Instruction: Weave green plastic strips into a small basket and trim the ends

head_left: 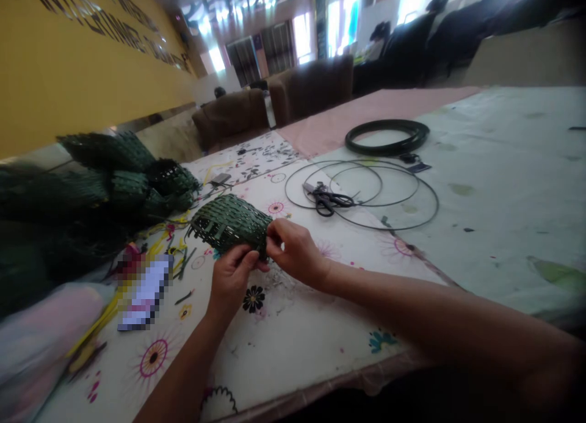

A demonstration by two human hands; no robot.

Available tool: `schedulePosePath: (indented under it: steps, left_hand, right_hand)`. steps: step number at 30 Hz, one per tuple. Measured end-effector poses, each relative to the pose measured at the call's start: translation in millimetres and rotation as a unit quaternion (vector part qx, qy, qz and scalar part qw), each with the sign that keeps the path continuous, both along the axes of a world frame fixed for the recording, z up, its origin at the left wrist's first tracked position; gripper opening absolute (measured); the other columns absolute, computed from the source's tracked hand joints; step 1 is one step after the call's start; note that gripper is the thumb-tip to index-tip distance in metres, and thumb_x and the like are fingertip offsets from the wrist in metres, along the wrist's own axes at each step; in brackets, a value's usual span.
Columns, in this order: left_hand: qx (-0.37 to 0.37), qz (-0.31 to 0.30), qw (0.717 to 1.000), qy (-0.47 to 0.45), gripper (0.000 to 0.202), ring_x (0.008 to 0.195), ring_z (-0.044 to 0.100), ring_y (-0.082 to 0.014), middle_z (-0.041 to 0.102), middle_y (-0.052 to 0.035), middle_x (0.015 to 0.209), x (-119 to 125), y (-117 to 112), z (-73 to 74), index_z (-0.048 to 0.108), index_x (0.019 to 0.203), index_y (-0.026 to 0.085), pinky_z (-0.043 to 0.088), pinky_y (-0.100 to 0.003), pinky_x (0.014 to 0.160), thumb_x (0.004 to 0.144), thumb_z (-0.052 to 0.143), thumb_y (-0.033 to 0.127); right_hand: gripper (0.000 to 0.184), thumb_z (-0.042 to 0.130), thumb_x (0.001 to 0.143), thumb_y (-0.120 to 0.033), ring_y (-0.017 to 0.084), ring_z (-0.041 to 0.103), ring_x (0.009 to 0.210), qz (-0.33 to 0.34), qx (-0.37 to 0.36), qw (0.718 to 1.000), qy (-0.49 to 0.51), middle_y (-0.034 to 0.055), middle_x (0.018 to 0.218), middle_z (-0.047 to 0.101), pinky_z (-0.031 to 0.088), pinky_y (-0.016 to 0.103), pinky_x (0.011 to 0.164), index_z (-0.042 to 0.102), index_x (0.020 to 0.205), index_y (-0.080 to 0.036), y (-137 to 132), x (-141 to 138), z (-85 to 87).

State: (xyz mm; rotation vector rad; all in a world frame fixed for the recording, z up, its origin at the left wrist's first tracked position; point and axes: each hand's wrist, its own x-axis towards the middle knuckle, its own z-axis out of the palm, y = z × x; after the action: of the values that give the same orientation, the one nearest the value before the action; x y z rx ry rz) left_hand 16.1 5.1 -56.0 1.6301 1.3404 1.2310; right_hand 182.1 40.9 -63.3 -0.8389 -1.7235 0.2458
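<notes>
A small dark green woven basket (231, 221) lies on its side above the flowered tablecloth (284, 331), its open end pointing left. My left hand (233, 275) grips its lower near edge, fingers curled. My right hand (293, 249) pinches the basket's right end between thumb and fingers. Loose strip ends stick out at the basket's left rim.
A heap of green woven baskets (114, 179) fills the left side. Black scissors (327, 199) lie on thin wire hoops (366, 191); a coil of dark strip (388, 136) sits behind them. A pixelated flat object (145, 293) and strip scraps lie at left. Brown sofas (274, 102) stand beyond the table.
</notes>
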Motion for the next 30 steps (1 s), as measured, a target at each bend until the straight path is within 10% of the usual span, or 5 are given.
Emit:
schedulePosePath:
  steps: [10,21,30]
  left_hand:
    - [0.045,0.079,0.995,0.047,0.025,0.056,0.060,-0.0130,0.065,0.0010,0.057,15,-6,4.7,0.061,0.073,0.017,0.047,-0.023,0.061,0.086,0.063,0.037]
    - [0.044,0.070,0.997,0.002,0.024,0.049,0.055,-0.0122,0.051,0.0055,0.050,7,-4,7.0,0.057,0.075,0.017,0.046,-0.023,0.054,0.085,0.064,0.038]
    - [0.048,0.079,0.996,-0.004,0.027,0.047,0.046,-0.0092,0.049,0.0057,0.051,6,-5,5.1,0.054,0.074,0.017,0.038,-0.021,0.049,0.085,0.065,0.040]
  right_hand:
    - [0.011,0.047,0.081,-0.012,0.014,0.046,0.061,-0.016,-0.016,0.999,-0.030,0.0009,0.070,0.055,0.037,0.026,0.060,0.046,0.076,-0.021,-5,-4,-1.7]
    - [0.011,0.051,0.085,-0.011,0.011,0.060,0.055,0.139,-0.193,0.963,0.126,-0.0038,0.061,0.060,0.044,0.022,0.057,0.053,0.079,-0.020,4,11,9.3]
    - [0.006,0.053,0.087,-0.014,0.010,0.057,0.053,0.166,-0.188,0.960,0.123,-0.0060,0.062,0.056,0.044,0.022,0.055,0.053,0.086,-0.021,4,8,6.9]
